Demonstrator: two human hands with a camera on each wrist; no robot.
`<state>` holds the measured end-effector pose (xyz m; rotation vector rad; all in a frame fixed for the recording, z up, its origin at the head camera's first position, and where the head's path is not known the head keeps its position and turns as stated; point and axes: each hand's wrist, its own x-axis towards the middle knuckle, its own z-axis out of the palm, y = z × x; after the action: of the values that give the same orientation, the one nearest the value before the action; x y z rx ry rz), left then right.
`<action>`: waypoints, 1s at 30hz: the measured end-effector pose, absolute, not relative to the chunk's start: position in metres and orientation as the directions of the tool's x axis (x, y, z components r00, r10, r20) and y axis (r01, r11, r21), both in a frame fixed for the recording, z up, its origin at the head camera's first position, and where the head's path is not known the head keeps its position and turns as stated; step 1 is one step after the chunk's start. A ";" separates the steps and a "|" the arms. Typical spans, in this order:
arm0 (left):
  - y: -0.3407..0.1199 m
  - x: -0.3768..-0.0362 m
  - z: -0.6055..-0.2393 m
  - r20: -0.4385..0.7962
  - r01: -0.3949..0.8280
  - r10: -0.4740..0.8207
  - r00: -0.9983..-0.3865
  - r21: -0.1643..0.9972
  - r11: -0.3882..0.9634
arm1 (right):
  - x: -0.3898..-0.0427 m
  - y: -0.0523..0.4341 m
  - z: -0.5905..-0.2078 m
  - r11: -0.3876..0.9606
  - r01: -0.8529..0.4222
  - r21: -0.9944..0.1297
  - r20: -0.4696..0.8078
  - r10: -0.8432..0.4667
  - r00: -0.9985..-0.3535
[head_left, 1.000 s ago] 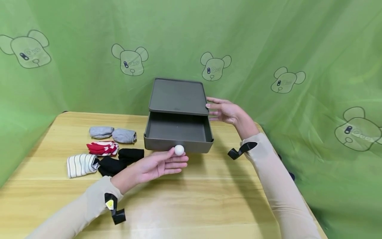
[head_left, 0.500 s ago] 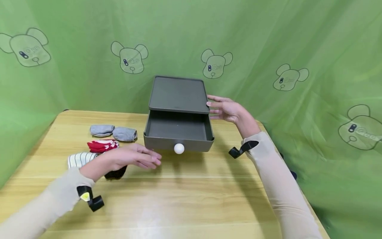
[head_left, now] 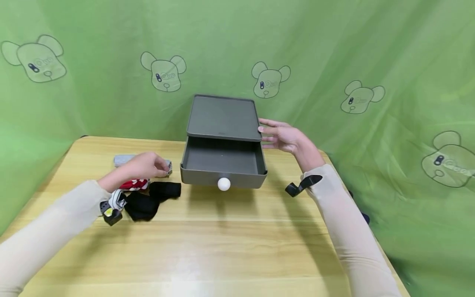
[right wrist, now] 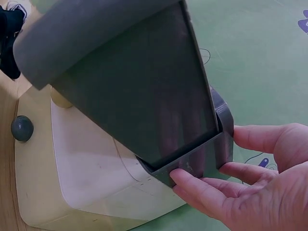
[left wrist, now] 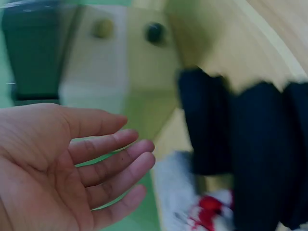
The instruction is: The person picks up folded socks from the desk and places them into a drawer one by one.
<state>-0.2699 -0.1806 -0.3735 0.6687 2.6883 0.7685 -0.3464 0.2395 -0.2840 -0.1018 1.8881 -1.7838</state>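
My left hand (head_left: 146, 165) is over the rolled grey socks (head_left: 124, 159), its fingers bent downward at the right-hand roll. The left wrist view shows its palm with nothing held and the fingers loosely spread. Nearer to me lie a red-and-white sock roll (head_left: 134, 185), black sock rolls (head_left: 142, 206) and a striped roll (head_left: 118, 199) partly covered by the wrist. A dark grey drawer (head_left: 219, 177) with a white knob (head_left: 224, 184) is pulled out of its case (head_left: 224, 117). My right hand (head_left: 283, 137) touches the case's right side with extended fingers, thumb at the top rim.
Under the grey unit, the right wrist view shows a white drawer unit (right wrist: 91, 168) and a cream one (right wrist: 36, 178) with a dark green knob (right wrist: 22, 128). A green printed curtain (head_left: 219, 45) hangs behind the wooden table (head_left: 230, 247).
My left hand has left the white knob and moved left over the socks, up to the grey ones. My right hand stays at the case, and the drawer remains pulled out.
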 end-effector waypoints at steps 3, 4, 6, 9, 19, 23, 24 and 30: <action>-0.181 -0.276 -0.386 -0.134 0.414 0.531 -0.836 0.481 0.773 | -0.347 0.241 -0.285 0.113 0.303 -0.946 -0.322 -0.412 -0.852; -0.180 -0.276 -0.389 -0.142 0.422 0.540 -0.830 0.473 0.773 | -0.348 0.240 -0.286 0.107 0.311 -0.944 -0.327 -0.408 -0.852; -0.181 -0.277 -0.394 -0.161 0.419 0.545 -0.823 0.477 0.773 | -0.349 0.238 -0.288 0.112 0.323 -0.940 -0.341 -0.389 -0.856; -0.181 -0.279 -0.397 -0.174 0.409 0.552 -0.816 0.500 0.763 | -0.351 0.237 -0.289 0.113 0.344 -0.932 -0.361 -0.360 -0.860; -0.183 -0.278 -0.407 -0.141 0.421 0.581 -0.801 0.558 0.715 | -0.348 0.238 -0.288 0.103 0.356 -0.929 -0.369 -0.354 -0.859; -0.186 -0.277 -0.413 -0.159 0.423 0.601 -0.783 0.572 0.703 | -0.348 0.238 -0.290 0.111 0.358 -0.927 -0.373 -0.357 -0.856; -0.187 -0.278 -0.414 -0.165 0.418 0.602 -0.781 0.576 0.702 | -0.348 0.238 -0.290 0.111 0.358 -0.927 -0.373 -0.357 -0.856; -0.188 -0.282 -0.411 -0.183 0.441 0.626 -0.758 0.564 0.699 | -0.351 0.237 -0.287 0.112 0.342 -0.933 -0.359 -0.356 -0.863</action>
<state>-0.2819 -0.1879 -0.4114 0.8326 2.5462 0.7106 -0.3508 0.2372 -0.2874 -0.0138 1.8889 -1.8035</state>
